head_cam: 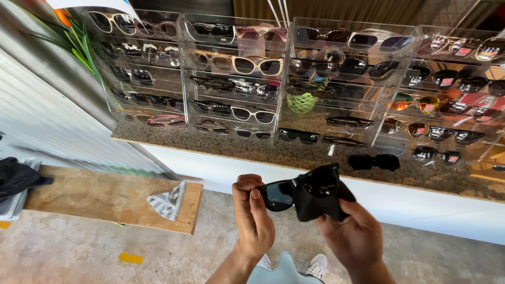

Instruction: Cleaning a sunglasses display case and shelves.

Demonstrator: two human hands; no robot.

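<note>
A pair of black sunglasses (279, 193) is held in front of me, low in the middle of the view. My left hand (253, 215) grips its left side by the frame. My right hand (351, 234) holds a black cloth (318, 202) wrapped over the right lens. Both hands are well in front of the counter's edge.
Clear acrylic racks (236, 73) full of sunglasses stand on a speckled stone counter (294, 155). One black pair (374, 162) lies loose on the counter. A wooden bench (105, 197) at left carries a folded grey cloth (167, 201). A dark garment (16, 176) lies far left.
</note>
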